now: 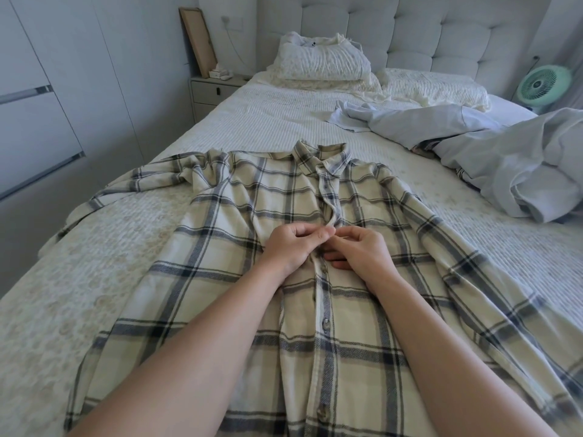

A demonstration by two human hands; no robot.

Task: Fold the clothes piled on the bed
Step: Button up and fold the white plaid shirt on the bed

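Observation:
A cream plaid shirt [220, 279] with dark blue checks lies spread front-up on the bed [94, 279], collar toward the headboard, sleeves out to both sides. My left hand [293, 244] and my right hand [359, 250] meet at the shirt's button placket, mid-chest. Both pinch the placket's edge between thumb and fingers, close together. Buttons below the hands look fastened; the placket above gapes slightly. A loose pile of pale blue and white clothes [473, 146] lies at the right side of the bed.
Stacked pillows [318, 61] with folded items on top sit at the padded headboard [410, 33]. A nightstand [214, 89] with a leaning frame stands at the far left, wardrobe doors [47, 105] along the left wall. A green fan [544, 85] is at the far right.

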